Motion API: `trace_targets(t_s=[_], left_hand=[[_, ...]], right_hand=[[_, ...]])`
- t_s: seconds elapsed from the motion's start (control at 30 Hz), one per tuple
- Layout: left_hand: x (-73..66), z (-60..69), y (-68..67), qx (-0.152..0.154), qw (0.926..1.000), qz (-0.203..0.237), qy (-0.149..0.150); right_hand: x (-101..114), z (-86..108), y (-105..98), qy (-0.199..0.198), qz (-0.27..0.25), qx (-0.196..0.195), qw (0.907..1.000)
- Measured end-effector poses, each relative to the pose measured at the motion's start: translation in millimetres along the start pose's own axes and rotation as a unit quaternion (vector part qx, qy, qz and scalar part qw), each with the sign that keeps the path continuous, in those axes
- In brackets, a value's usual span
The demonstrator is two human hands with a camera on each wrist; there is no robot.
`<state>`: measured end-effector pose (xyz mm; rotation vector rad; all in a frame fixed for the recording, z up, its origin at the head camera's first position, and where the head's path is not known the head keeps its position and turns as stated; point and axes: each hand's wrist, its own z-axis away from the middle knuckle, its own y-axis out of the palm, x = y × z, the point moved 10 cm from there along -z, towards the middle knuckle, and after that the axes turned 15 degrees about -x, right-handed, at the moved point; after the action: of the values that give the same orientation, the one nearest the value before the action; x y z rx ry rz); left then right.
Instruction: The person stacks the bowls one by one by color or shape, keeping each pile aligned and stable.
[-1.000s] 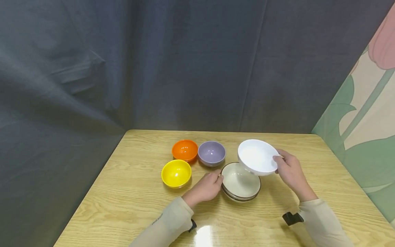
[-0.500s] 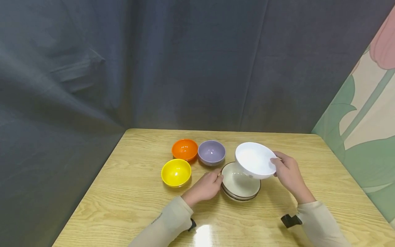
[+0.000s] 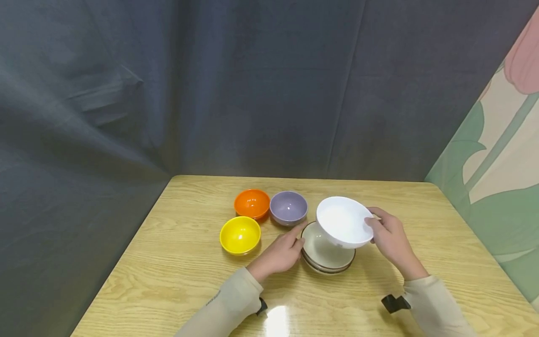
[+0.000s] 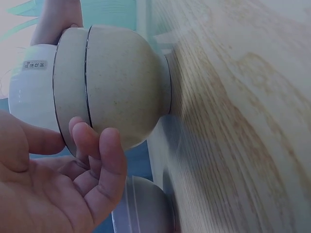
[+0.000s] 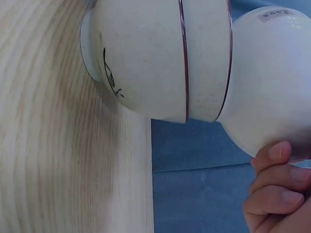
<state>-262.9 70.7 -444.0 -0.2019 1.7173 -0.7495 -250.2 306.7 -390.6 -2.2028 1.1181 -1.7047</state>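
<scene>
In the head view, two cream bowls (image 3: 324,255) with dark brown rims stand nested on the table. My left hand (image 3: 278,255) is at their left side, thumb at the upper rim and other fingers bent against the outside; the index finger points forward. My right hand (image 3: 393,238) grips the right rim of a white bowl (image 3: 344,221), tilted over the cream stack. Seen from the left wrist, the white bowl's lower part (image 4: 36,92) sits partly within the upper cream bowl (image 4: 70,82). In the right wrist view, curled fingers (image 5: 279,179) support the white bowl (image 5: 272,82).
Left of the stack stand an orange bowl (image 3: 251,204), a purple bowl (image 3: 288,207) and a yellow bowl (image 3: 240,236). They share a wood-grain table (image 3: 168,281). A dark curtain (image 3: 269,93) hangs behind, with a painted wall (image 3: 497,187) at right.
The white bowl has moved left and slightly down, further over the cream stack, along with my right hand. My left index finger has straightened forward. The other bowls stay put.
</scene>
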Motion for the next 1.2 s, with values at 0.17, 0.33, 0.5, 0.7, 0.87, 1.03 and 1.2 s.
trace_targets(t_s=[0.17, 0.33, 0.5, 0.7, 0.87, 1.03, 1.2], left_hand=[[1.7, -0.7, 0.6, 0.002, 1.0, 0.003, -0.002], [3.6, -1.7, 0.7, -0.001, 1.0, -0.007, 0.0], [6.2, -2.4, 1.2, -0.001, 1.0, -0.008, -0.001], [6.8, -2.2, 0.7, 0.0, 1.0, -0.008, 0.001], [8.5, -1.6, -0.2, 0.002, 1.0, 0.001, -0.005], [10.5, -1.7, 1.3, 0.012, 0.9995, 0.025, -0.018], [11.5, -1.8, 1.9, 0.023, 0.9986, 0.042, -0.024]], right_hand=[[-1, 5.2, 8, 0.0, 0.009, 0.02, 0.9998], [-1, 10.7, 17, 0.001, 0.004, 0.042, 0.9991], [0, 14.0, 22, 0.001, 0.003, 0.049, 0.9988], [0, 17.0, 26, 0.0, 0.012, 0.054, 0.9985], [0, 18.9, 29, -0.005, 0.012, 0.058, 0.9982], [1, 19.3, 32, -0.013, 0.013, 0.058, 0.9981], [1, 20.4, 36, -0.016, 0.019, 0.067, 0.9975]])
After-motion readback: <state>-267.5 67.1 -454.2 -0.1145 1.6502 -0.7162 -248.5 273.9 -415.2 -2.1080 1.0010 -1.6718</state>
